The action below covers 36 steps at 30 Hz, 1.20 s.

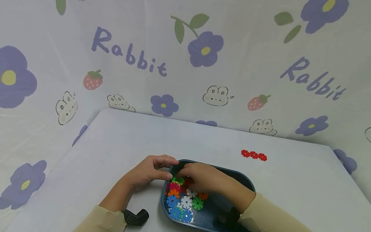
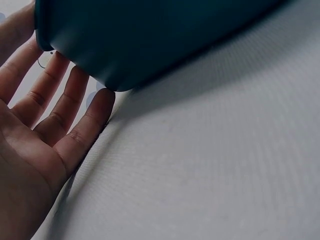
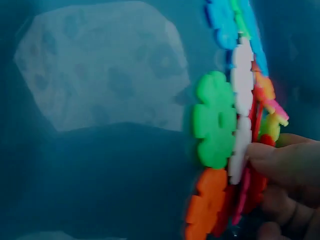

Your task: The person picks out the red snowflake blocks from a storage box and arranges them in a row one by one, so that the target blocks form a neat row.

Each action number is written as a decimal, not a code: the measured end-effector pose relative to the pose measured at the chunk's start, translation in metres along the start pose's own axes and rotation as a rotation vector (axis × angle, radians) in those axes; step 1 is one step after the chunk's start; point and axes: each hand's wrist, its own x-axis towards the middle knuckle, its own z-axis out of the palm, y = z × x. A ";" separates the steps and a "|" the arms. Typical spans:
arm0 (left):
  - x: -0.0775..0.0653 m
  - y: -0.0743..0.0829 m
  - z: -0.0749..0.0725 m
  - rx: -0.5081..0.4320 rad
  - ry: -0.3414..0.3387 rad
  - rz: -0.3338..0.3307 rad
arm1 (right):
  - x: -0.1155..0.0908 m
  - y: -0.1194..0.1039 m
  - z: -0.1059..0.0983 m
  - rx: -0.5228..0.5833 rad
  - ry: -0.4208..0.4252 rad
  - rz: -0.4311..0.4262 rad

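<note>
A dark blue-green tray holds a bunch of flower-shaped plastic discs along its left side: green, white, blue, orange, pink and red. My left hand touches the tray's upper left corner, thumb at the rim; the left wrist view shows its fairly straight fingers against the outer wall. My right hand reaches down among the discs. In the right wrist view, its thumb lies against the white and red discs, and I cannot tell whether it pinches one.
Three red discs lie joined in a row on the white table, beyond the tray to the right. A black curved object is beside the left sleeve. A printed cloth hangs behind the table.
</note>
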 end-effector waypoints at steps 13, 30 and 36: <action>0.001 -0.002 0.002 -0.018 -0.018 -0.015 | 0.003 0.004 0.005 0.142 0.063 -0.061; 0.003 -0.003 0.004 -0.029 -0.019 -0.005 | -0.001 0.009 0.002 0.349 0.043 -0.061; 0.003 -0.002 0.003 -0.022 -0.015 -0.014 | -0.002 0.009 -0.001 0.400 0.039 -0.058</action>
